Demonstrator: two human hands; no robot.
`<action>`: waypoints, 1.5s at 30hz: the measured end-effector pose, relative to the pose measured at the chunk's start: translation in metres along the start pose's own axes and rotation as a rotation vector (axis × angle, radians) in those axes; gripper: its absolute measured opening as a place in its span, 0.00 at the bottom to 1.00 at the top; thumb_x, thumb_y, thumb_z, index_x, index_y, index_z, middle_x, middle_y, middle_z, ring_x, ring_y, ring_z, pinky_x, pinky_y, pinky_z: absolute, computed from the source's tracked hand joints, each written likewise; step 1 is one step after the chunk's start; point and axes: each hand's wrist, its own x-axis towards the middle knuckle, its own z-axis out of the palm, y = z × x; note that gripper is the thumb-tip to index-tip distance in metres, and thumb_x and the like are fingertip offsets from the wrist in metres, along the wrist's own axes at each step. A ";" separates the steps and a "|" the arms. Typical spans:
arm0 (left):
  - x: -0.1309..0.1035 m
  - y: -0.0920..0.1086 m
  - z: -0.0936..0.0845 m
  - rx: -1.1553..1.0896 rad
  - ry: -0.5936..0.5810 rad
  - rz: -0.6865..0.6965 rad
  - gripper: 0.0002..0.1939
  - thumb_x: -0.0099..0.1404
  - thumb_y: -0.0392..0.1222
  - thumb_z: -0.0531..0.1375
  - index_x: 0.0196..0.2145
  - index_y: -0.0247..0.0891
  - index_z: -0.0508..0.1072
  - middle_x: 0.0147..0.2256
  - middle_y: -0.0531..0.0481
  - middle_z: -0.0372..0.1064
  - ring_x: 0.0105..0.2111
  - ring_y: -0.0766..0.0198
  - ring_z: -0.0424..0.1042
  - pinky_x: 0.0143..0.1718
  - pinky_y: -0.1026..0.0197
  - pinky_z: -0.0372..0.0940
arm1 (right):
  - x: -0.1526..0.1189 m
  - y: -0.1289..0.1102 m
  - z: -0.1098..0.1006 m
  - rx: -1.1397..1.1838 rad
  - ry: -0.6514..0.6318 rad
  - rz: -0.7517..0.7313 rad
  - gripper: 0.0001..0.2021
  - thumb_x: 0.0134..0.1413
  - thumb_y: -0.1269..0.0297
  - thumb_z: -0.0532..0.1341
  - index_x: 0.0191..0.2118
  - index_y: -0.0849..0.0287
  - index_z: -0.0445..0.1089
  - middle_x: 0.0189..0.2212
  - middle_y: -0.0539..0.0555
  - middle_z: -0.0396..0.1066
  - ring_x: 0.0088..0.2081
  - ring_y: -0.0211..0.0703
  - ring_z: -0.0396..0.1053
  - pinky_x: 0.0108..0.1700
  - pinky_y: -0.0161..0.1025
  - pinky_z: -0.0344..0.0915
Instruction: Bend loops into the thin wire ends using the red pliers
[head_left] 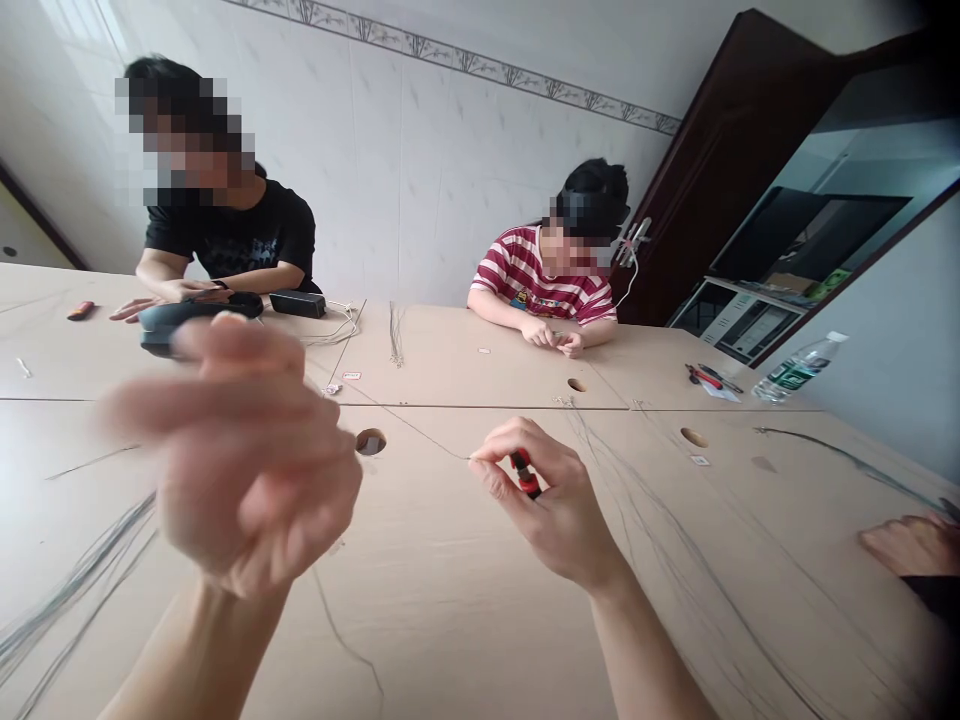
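Note:
My right hand [555,500] is closed, its thumb and forefinger pinching the end of a thin grey cord [409,418]. Tucked in the same hand is a small tool with red-and-black handles [525,474]; its working end is hidden. From those fingertips the cord stretches taut, up and left, to behind my left hand [259,460]. That hand is raised close to the camera, blurred, with curled fingers that seem to grip the cord, though the contact itself is hidden. Below it, a loose length of cord [349,645] trails over the table [465,620].
Bundles of thin cords [90,560] lie at left and more cords [675,530] at right. Two people sit opposite; another person's hand [911,545] rests at right. A bottle [801,370], pliers [705,378], a black box [298,303] and a table hole [371,441] are also visible.

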 end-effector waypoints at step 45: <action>-0.019 -0.060 -0.002 -0.278 -0.793 -1.063 0.24 0.66 0.57 0.57 0.28 0.30 0.74 0.20 0.46 0.72 0.13 0.69 0.66 0.10 0.70 0.56 | -0.003 -0.007 0.001 -0.043 0.054 -0.077 0.10 0.57 0.80 0.59 0.36 0.56 0.69 0.32 0.49 0.68 0.36 0.37 0.67 0.38 0.36 0.64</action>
